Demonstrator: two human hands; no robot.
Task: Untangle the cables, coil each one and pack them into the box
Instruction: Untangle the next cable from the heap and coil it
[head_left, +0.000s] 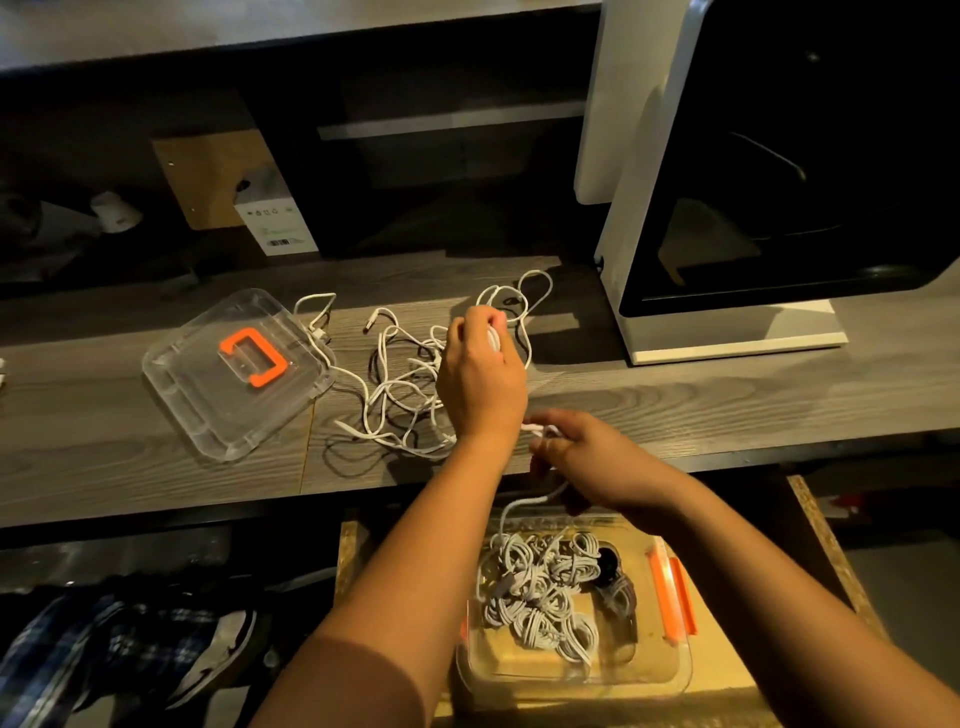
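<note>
- The left hand (480, 369) reaches across the desk (727, 395) and hovers over the right edge of the tangle (410, 384); its fingers are curled round a small bundle of white cable (493, 339).
- The tangle is a loose heap of white cables on the desk, between the lid (197, 395) and the white machine (737, 332). Loops of it run out past the left hand towards the machine.
- The right hand (587, 457) is at the near edge of the desk, just beside the left wrist. Thumb and fingers pinch a white lead (519, 506), which hangs down into the box (670, 670).
- Whether both hands hold the same cable cannot be told.
- The box is clear with an orange latch (672, 592). It stands open below the desk, under the right forearm.
- In the box lie several wound white coils (540, 597) and one dark coil (615, 579) at its far right side.
- The lid, clear with an orange handle (253, 358), lies flat on the desk left of the tangle; one cable end touches its far edge.
- A small white carton (275, 213) stands on the shelf behind the lid.
</note>
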